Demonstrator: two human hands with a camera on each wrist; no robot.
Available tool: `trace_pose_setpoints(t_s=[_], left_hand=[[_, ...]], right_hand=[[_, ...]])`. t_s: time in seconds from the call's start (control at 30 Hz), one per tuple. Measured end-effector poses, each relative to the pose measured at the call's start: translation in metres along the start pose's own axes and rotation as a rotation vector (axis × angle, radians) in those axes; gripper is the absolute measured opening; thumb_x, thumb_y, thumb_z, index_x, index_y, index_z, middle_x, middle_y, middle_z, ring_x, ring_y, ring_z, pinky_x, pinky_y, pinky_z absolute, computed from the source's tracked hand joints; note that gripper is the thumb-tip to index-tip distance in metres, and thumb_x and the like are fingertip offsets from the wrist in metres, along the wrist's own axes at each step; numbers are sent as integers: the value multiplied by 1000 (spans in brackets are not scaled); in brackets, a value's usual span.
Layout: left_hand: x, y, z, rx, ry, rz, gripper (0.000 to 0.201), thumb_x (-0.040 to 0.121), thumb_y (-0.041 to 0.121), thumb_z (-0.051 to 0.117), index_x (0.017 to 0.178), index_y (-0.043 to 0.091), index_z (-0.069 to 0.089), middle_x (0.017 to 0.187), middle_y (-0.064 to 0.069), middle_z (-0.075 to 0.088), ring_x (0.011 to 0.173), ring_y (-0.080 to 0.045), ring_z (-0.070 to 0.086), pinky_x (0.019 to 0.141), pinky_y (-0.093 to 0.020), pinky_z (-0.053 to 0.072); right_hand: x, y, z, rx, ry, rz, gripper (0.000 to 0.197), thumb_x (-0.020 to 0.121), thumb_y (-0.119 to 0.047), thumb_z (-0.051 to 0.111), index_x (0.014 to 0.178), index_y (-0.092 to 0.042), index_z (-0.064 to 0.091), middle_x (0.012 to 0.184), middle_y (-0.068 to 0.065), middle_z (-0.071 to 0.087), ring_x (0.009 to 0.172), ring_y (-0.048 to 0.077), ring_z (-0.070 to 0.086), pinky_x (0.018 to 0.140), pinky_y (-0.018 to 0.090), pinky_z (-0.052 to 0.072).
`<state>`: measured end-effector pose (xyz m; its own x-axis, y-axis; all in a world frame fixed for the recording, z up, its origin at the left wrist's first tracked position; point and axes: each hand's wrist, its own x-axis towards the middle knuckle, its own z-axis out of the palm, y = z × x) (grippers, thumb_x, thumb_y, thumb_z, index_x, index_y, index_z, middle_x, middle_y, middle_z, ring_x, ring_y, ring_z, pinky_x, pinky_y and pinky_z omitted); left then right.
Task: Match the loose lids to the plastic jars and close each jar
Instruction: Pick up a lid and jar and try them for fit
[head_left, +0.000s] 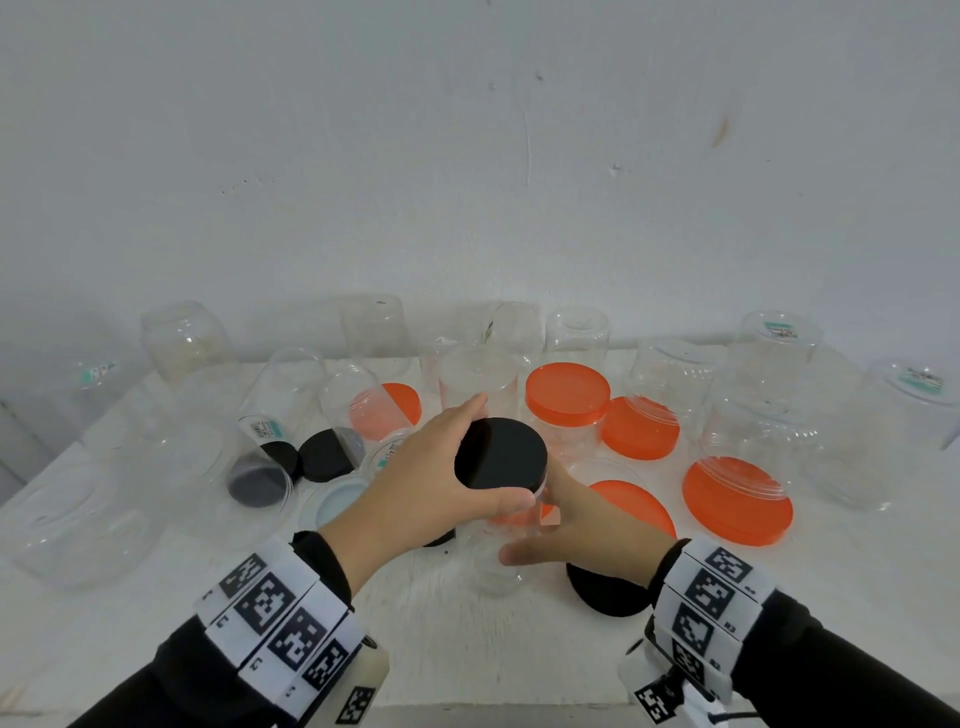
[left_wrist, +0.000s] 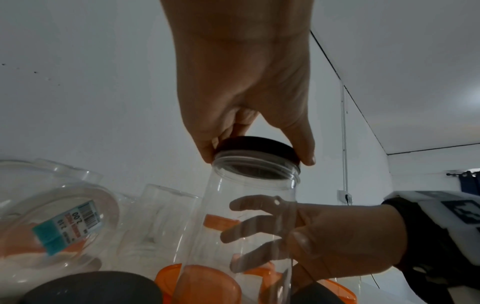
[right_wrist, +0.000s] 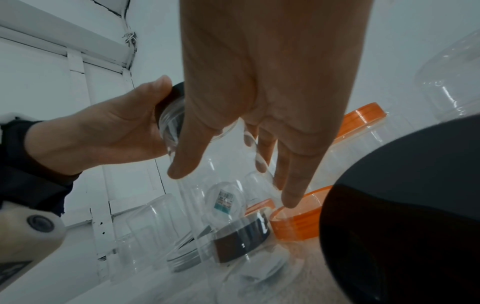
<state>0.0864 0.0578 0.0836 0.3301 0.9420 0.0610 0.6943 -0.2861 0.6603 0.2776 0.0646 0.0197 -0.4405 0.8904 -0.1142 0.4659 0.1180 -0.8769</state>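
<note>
A clear plastic jar (head_left: 493, 566) stands upright near the table's middle front. A black lid (head_left: 511, 447) sits on its mouth. My left hand (head_left: 496, 454) grips that lid from above, thumb on the near edge and fingers on the far edge. In the left wrist view the black lid (left_wrist: 255, 144) rests on the jar's threaded rim (left_wrist: 254, 164). My right hand (head_left: 530, 530) holds the jar's body, thumb on the near side; its fingers (left_wrist: 241, 226) show through the clear wall. In the right wrist view the jar (right_wrist: 207, 174) stands between thumb and fingers.
Another black lid (head_left: 605, 592) lies under my right wrist. Loose orange lids (head_left: 737, 499) (head_left: 641, 428) lie to the right, and a jar with an orange lid (head_left: 566, 395) stands behind. Several clear jars, black lids (head_left: 327, 452) and a pale blue lid (head_left: 337, 501) crowd the left and back.
</note>
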Motion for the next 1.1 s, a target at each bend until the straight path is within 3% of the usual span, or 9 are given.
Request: trace_pose_setpoints(t_s=[0.07, 0.17, 0.23, 0.33, 0.53, 0.6, 0.83, 0.97, 1.1], left_hand=[[-1, -5, 1, -98, -13, -14, 111, 67, 53, 79, 151, 33, 9, 151, 21, 25, 128, 7, 26, 97, -15, 25], [-7, -20, 3, -248, -47, -48, 121, 58, 57, 78, 151, 34, 4, 143, 30, 27, 128, 7, 28, 92, -4, 27], [-12, -30, 7, -369, -77, -78, 123, 55, 55, 79, 150, 37, 4, 130, 42, 28, 130, 6, 30, 95, -1, 29], [-15, -42, 20, -455, -144, -69, 110, 62, 43, 87, 146, 44, 14, 133, 37, 38, 131, 7, 36, 111, -20, 33], [-12, -47, 36, -524, -117, -48, 89, 64, 41, 84, 127, 61, 25, 123, 40, 48, 117, 15, 47, 88, -9, 44], [-10, -49, 37, -534, -109, -41, 86, 64, 41, 84, 127, 59, 28, 122, 38, 50, 116, 13, 48, 88, -11, 45], [-5, -55, 38, -553, -137, -41, 87, 64, 37, 85, 126, 55, 27, 117, 48, 47, 113, 21, 44, 85, -1, 40], [-4, -53, 37, -539, -136, -41, 86, 59, 46, 84, 126, 53, 31, 120, 41, 50, 116, 15, 47, 89, -6, 43], [-5, -53, 36, -518, -150, -33, 81, 64, 40, 84, 125, 52, 33, 118, 43, 50, 115, 16, 47, 86, -3, 41]], right_hand=[[-3, -2, -4, -20, -12, 5, 97, 69, -39, 84, 116, -79, 9, 125, -50, 36, 121, -15, 39, 96, 17, 42], [-8, -9, -18, 3, -18, 0, 108, 64, -38, 86, 140, -57, 12, 145, -32, 29, 137, -1, 30, 108, 30, 35], [-12, -19, -32, -6, -13, -23, 110, 64, -39, 86, 144, -51, 13, 149, -25, 28, 139, 1, 27, 109, 32, 33], [-14, -45, -44, -78, -5, -63, 103, 63, -49, 84, 142, -53, 18, 146, -24, 30, 137, -2, 27, 109, 27, 33], [1, -95, -37, -542, -85, -134, 96, 72, -57, 74, 149, -42, 19, 147, -19, 27, 133, 4, 26, 108, 30, 31], [8, -107, -35, -694, -147, -119, 94, 74, -56, 72, 150, -37, 20, 146, -16, 27, 133, 10, 25, 108, 36, 33], [24, -130, -35, -975, -336, -28, 86, 79, -45, 72, 149, -35, 24, 132, -5, 39, 119, 19, 37, 99, 41, 43], [29, -137, -34, -1045, -382, -14, 85, 77, -42, 75, 147, -35, 28, 126, -3, 39, 114, 21, 40, 96, 41, 45], [35, -143, -35, -1072, -422, 16, 85, 74, -43, 78, 145, -37, 31, 119, -6, 34, 107, 20, 42, 86, 35, 45]])
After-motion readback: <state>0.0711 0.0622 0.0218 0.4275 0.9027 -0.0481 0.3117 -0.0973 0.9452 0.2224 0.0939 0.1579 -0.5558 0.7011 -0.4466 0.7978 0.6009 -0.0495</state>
